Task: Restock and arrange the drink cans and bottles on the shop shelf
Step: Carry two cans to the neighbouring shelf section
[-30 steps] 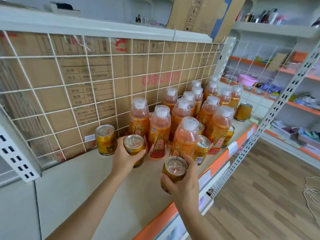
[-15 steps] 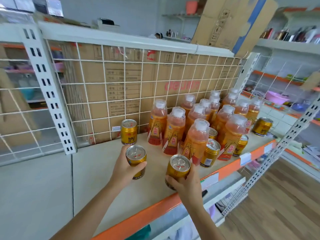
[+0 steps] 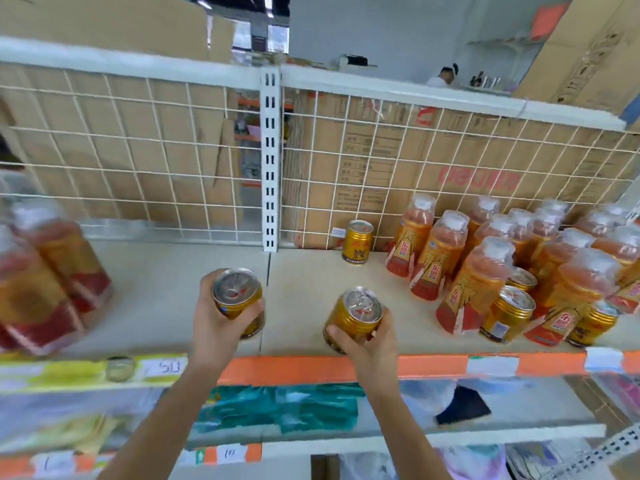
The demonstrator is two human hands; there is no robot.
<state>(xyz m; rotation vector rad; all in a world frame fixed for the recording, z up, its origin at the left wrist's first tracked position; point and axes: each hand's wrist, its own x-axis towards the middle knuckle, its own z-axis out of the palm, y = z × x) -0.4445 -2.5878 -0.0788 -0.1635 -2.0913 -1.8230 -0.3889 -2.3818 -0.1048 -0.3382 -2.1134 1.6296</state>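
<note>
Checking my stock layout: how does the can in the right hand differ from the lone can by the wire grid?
The right-hand can is gripped by the right hand and tilted; the lone can stands upright, untouched. The right-hand can is near the front edge of the shelf; the lone can is at the back by the wire grid. Both are gold with silver tops.

Clearly a small shop: shelf (image 3: pixel 311 282) with orange price strip (image 3: pixel 294 368) and handwritten tags (image 3: pixel 171 367), drink bottles (image 3: pixel 474 289) and gold cans (image 3: pixel 509 315) at 3 o'clock, cardboard boxes (image 3: pixel 381 168) at 12.
</note>
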